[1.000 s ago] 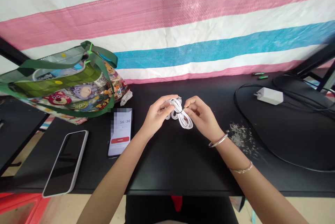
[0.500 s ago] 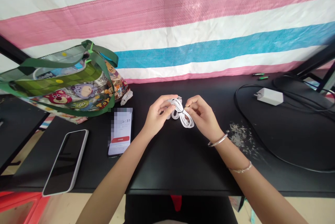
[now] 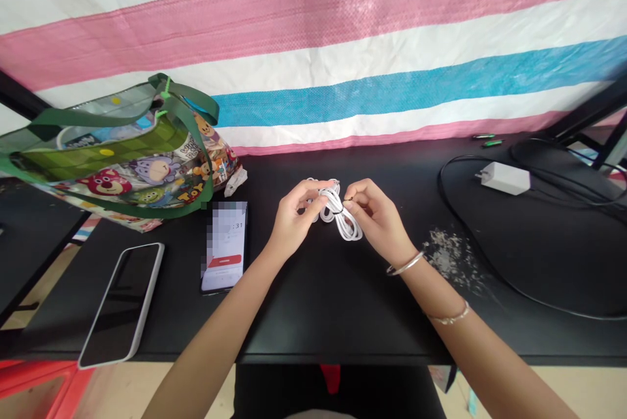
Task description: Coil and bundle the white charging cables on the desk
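Cable bundle: keep the coil tight while you work the tie

Your left hand (image 3: 292, 223) pinches the coiled white cable (image 3: 337, 213), held just above the surface (image 3: 318, 301) between both hands. Your right hand (image 3: 375, 217) pinches the dark tie (image 3: 343, 203) at the coil's waist. Keep the left grip firm so the loops stay stacked, and pull the tie snug at the middle.

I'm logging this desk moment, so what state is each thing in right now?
Left hand: shut on white cable, holding one end of the coil.
Right hand: pinching the black tie at the coil's middle.
White cable: coiled, bundled, held above the table.
Lit phone: screen on, lying flat.
Dark phone: screen off, flat, at the table's edge.
Cartoon tote bag: open, lying on its side.
White charger: lying flat, prongs bare.
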`<action>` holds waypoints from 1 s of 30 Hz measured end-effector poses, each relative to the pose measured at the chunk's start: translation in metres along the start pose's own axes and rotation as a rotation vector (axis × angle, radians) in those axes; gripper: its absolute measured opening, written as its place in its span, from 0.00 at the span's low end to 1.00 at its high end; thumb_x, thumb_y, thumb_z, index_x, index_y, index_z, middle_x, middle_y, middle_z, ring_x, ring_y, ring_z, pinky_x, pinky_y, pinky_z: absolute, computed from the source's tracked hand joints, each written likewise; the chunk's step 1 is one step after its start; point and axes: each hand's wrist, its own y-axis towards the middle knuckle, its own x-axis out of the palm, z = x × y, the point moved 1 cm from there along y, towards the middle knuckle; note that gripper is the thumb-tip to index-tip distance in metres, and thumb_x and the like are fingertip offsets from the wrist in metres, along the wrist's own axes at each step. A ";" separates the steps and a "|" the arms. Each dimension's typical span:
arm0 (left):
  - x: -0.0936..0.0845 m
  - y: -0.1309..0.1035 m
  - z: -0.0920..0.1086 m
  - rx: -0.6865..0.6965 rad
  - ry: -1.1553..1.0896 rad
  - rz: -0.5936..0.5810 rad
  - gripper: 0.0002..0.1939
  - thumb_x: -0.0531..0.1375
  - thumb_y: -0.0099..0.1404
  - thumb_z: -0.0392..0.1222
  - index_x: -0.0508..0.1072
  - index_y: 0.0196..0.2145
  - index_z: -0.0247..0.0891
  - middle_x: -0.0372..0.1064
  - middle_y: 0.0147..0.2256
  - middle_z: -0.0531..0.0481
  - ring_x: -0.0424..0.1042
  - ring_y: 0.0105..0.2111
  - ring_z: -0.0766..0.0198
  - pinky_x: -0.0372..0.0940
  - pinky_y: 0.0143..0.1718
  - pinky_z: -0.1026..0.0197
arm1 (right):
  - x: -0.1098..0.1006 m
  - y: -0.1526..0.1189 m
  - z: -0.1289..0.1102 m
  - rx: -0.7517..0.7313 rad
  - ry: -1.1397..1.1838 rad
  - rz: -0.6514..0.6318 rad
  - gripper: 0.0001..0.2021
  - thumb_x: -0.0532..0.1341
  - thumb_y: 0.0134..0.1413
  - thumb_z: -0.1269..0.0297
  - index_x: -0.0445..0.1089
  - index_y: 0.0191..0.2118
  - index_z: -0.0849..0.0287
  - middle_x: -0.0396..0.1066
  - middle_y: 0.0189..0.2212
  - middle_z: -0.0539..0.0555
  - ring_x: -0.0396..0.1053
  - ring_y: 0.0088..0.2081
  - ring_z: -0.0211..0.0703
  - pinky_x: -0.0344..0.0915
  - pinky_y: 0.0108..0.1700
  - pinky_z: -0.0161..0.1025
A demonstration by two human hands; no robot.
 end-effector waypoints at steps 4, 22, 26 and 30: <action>0.002 -0.001 -0.001 0.020 0.011 0.033 0.08 0.59 0.61 0.42 0.76 0.36 0.39 0.75 0.40 0.47 0.72 0.38 0.62 0.64 0.36 0.64 | 0.001 0.000 -0.001 -0.022 -0.012 0.006 0.07 0.57 0.54 0.60 0.58 0.31 0.55 0.58 0.17 0.42 0.57 0.19 0.33 0.54 0.23 0.33; -0.002 -0.001 0.002 0.290 0.289 0.025 0.10 0.56 0.63 0.37 0.74 0.41 0.42 0.76 0.40 0.50 0.73 0.37 0.65 0.66 0.35 0.66 | 0.000 0.000 -0.004 -0.124 -0.099 0.044 0.02 0.53 0.53 0.68 0.57 0.31 0.55 0.56 0.18 0.42 0.56 0.19 0.32 0.53 0.23 0.31; -0.003 -0.002 0.005 0.295 0.360 0.059 0.06 0.59 0.60 0.38 0.74 0.36 0.41 0.76 0.37 0.51 0.72 0.35 0.66 0.66 0.33 0.66 | 0.000 0.000 -0.004 -0.128 -0.164 0.031 0.02 0.53 0.52 0.69 0.57 0.31 0.55 0.56 0.17 0.42 0.56 0.19 0.33 0.54 0.24 0.31; -0.002 -0.003 0.006 0.244 0.362 0.072 0.03 0.60 0.59 0.38 0.72 0.33 0.40 0.76 0.33 0.53 0.74 0.31 0.67 0.66 0.31 0.67 | -0.001 -0.001 -0.002 -0.097 -0.265 0.025 0.01 0.53 0.51 0.68 0.59 0.32 0.55 0.61 0.18 0.43 0.57 0.20 0.33 0.56 0.26 0.31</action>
